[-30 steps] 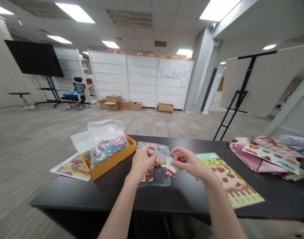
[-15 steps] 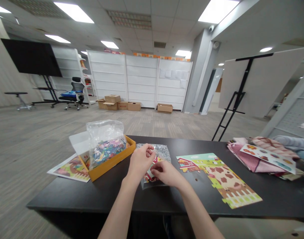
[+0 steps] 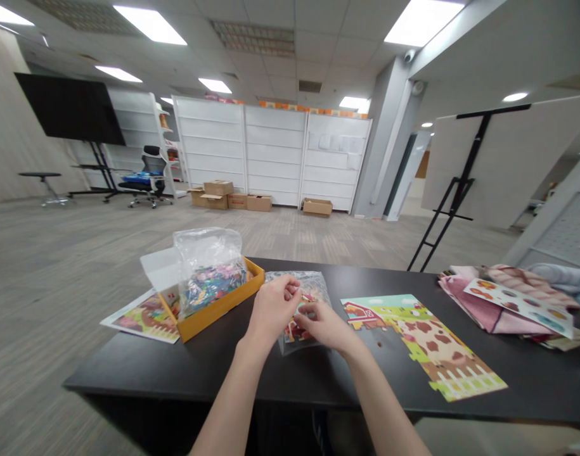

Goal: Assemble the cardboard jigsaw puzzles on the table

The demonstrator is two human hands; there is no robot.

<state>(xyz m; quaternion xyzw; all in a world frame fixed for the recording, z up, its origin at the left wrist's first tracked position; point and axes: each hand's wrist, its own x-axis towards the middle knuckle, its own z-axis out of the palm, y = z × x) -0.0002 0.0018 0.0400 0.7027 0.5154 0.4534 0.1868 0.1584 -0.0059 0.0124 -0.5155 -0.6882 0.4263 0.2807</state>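
A clear plastic bag point(image 3: 318, 286) with colourful jigsaw puzzle pieces point(image 3: 294, 334) lies on the black table between my hands. My left hand point(image 3: 276, 305) rests over the bag's left side, its fingers curled together; whatever they grip is hidden. From the right, my right hand point(image 3: 324, 326) pinches at a small puzzle piece point(image 3: 303, 306) above the bag, partly covered by the fingers. Right of the hands lies a partly joined farm puzzle point(image 3: 435, 342) with a red barn, a spotted cow and a white fence. Its lower-left side has an uneven, stepped edge.
On the left, a yellow box point(image 3: 218, 315) holds another clear bag of puzzle pieces point(image 3: 213, 285). A printed picture sheet point(image 3: 144, 320) lies beside it. Folded cloths point(image 3: 470, 304) and a sticker sheet point(image 3: 518, 307) lie at the right. The black table point(image 3: 185, 373) ends close in front.
The view has shifted slightly left, so everything sits a little further right. My hands stay over the bag; the red-and-white piece seen between them before shows less now, and a greenish one shows.
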